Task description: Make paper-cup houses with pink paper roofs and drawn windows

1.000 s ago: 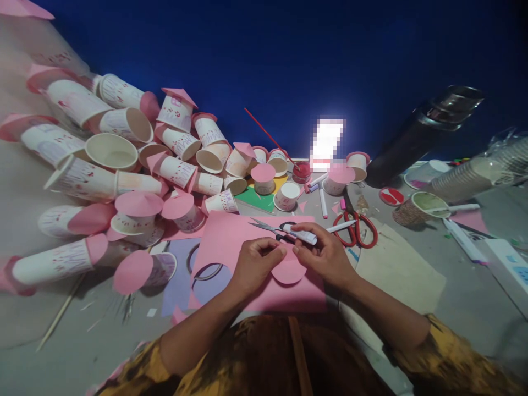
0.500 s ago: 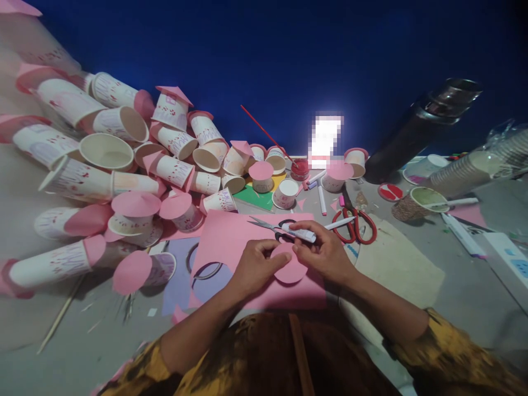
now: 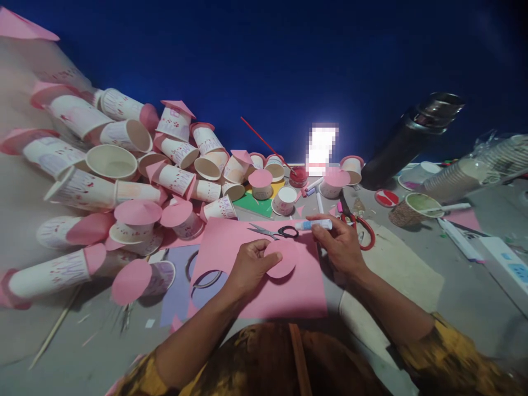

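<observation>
My left hand (image 3: 254, 268) pinches a pink paper disc (image 3: 284, 260) between thumb and fingers, above a sheet of pink paper (image 3: 305, 294). Held by my right hand (image 3: 339, 242) is a small white glue tube (image 3: 322, 224) with blue print, lying nearly level and pointing left. Between the hands and just beyond the disc, black-handled scissors (image 3: 284, 231) rest on the pink sheet with their blades toward the left. A round hole is cut in the sheet's left part, where a grey ring (image 3: 208, 280) and purple paper (image 3: 175, 286) show.
Paper cups with pink cone roofs (image 3: 138, 212) crowd the left side. Ahead stand a white cup (image 3: 284, 200) and a red paint pot (image 3: 298, 176) with a brush. To the right are red-handled scissors (image 3: 365, 231), a dark flask (image 3: 408, 140), stacked cups (image 3: 466, 170) and a power strip (image 3: 505, 258).
My right hand has moved away from the disc to the right, carrying the glue tube with it. The disc stays in my left hand, slightly further left. The view has tilted a little.
</observation>
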Action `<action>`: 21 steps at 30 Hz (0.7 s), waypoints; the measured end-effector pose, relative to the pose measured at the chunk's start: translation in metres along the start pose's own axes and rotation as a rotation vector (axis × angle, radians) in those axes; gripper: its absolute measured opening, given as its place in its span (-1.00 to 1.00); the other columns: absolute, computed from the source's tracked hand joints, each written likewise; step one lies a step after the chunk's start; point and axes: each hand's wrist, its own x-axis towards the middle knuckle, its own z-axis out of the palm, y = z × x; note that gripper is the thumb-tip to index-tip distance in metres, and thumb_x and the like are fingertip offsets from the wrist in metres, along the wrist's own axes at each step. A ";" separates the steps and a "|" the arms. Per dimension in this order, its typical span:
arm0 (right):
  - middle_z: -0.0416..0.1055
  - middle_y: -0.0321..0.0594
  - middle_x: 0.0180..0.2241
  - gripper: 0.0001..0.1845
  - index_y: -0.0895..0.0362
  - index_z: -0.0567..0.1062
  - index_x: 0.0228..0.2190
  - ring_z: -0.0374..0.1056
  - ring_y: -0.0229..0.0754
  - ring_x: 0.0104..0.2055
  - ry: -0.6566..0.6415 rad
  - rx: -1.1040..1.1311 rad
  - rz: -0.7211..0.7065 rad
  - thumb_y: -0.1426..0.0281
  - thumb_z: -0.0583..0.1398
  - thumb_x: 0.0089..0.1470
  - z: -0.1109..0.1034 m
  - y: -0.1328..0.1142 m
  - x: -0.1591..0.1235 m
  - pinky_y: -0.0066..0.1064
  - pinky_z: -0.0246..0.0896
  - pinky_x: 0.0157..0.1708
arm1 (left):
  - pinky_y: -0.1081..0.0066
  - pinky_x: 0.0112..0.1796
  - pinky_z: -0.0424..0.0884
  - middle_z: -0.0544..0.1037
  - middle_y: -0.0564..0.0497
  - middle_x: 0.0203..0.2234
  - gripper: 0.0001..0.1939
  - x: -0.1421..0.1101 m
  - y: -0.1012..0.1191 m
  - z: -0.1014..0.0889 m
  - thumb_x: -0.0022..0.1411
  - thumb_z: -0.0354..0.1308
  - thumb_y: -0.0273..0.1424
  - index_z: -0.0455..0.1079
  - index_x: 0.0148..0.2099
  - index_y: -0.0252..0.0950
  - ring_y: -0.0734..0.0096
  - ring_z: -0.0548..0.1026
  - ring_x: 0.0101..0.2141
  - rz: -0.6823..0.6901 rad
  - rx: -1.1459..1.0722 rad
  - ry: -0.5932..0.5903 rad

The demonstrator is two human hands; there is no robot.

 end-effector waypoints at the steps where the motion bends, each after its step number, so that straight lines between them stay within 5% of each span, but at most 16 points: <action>1: 0.49 -0.27 -0.47 -0.65 0.12 0.65 -0.22 0.37 -0.22 -0.43 0.020 -0.019 -0.014 0.11 0.33 0.09 0.000 0.000 0.001 -0.38 0.32 -0.44 | 0.42 -0.43 0.30 0.55 0.01 -0.48 -0.73 0.000 0.002 0.000 0.00 0.42 -0.26 0.53 -0.33 -0.36 0.38 0.44 -0.47 -0.008 0.031 -0.004; 7: 0.41 -0.31 -0.52 -0.57 0.14 0.63 -0.23 0.28 -0.26 -0.50 0.059 0.028 0.000 0.03 0.33 0.09 -0.006 0.004 0.010 -0.39 0.27 -0.49 | 0.43 -0.39 0.27 0.51 0.04 -0.50 -0.84 -0.002 0.011 -0.001 0.09 0.27 -0.33 0.54 -0.37 -0.34 0.40 0.40 -0.44 0.087 0.295 -0.037; 15: 0.50 -0.27 -0.46 -0.62 0.14 0.63 -0.22 0.34 -0.25 -0.47 0.074 0.002 -0.039 0.08 0.31 0.14 -0.003 0.005 0.004 -0.41 0.31 -0.49 | 0.30 -0.20 0.42 0.64 -0.06 -0.31 -0.78 0.002 0.004 -0.005 0.14 0.30 -0.30 0.53 -0.19 -0.31 0.22 0.54 -0.29 0.090 0.125 0.080; 18: 0.59 -0.22 -0.37 -0.70 0.11 0.62 -0.19 0.45 -0.19 -0.43 0.013 0.016 -0.109 0.15 0.30 0.17 0.005 0.000 -0.007 -0.38 0.42 -0.46 | 0.22 -0.06 0.40 0.67 -0.11 -0.18 -0.70 0.004 0.003 -0.005 0.18 0.27 -0.31 0.57 -0.06 -0.32 0.10 0.57 -0.14 0.147 0.232 0.122; 21: 0.64 -0.17 -0.29 -0.78 0.07 0.62 -0.18 0.54 -0.13 -0.36 -0.084 -0.111 -0.293 0.24 0.30 0.18 0.012 -0.001 -0.017 -0.35 0.48 -0.37 | 0.20 -0.08 0.43 0.69 -0.12 -0.18 -0.66 0.004 0.000 -0.003 0.28 0.17 -0.26 0.59 -0.02 -0.33 0.07 0.59 -0.16 0.124 0.185 0.011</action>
